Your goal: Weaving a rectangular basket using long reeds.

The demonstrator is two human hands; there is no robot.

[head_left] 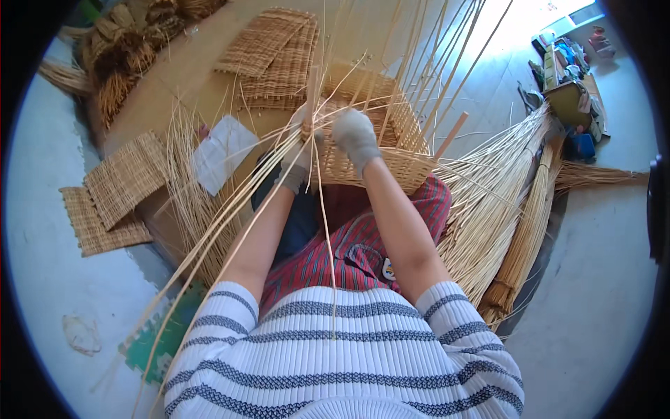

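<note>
Keeping those pale strands [269, 167] snug against the upright wooden stick [312, 91] should tighten the weave, imo. Looks like the left hand [300, 156] grips them beside the wicker basket [398, 166], just beyond the lap [366, 241]; can't tell what the right hand [354, 133] has.

Bskt [406, 166] is rough matt wicker w/ 2 smooth wood pegs [451, 136] & gloves [354, 131] are matt knit cloth.
</note>
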